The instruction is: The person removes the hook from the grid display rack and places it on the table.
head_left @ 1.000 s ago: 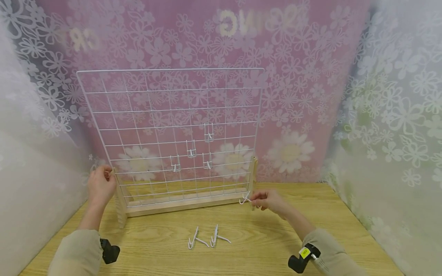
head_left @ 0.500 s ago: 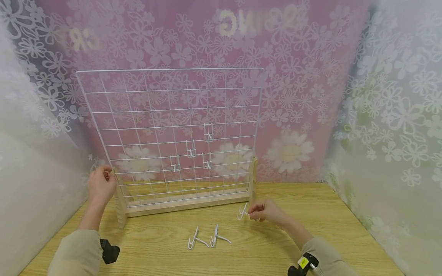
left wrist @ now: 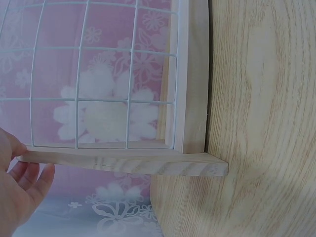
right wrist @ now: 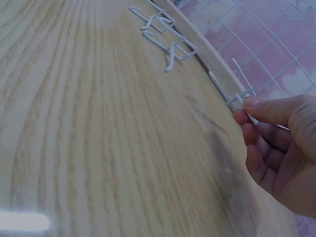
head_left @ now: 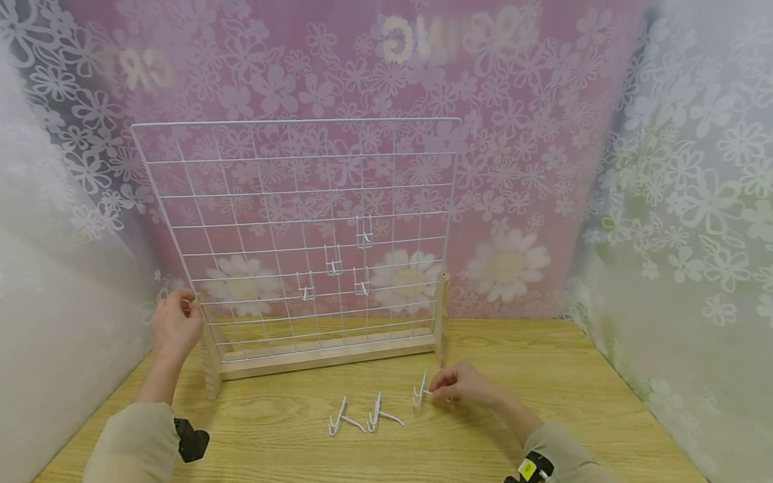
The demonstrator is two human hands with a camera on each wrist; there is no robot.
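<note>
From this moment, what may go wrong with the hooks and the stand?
The white hook might slip: the right hand seems to pinch only its prong. If lowered beside the two loose hooks, it might tangle with them. The wooden stand might tip if the left hand, pinching its side, pulls hard.

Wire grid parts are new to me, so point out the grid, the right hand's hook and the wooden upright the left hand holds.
Wire grid [head_left: 300, 221]: head view, on a central crossing.
Held hook [head_left: 422, 389]: head view, on its frame.
Wooden upright [left wrist: 140, 166]: left wrist view, midway along its face.
</note>
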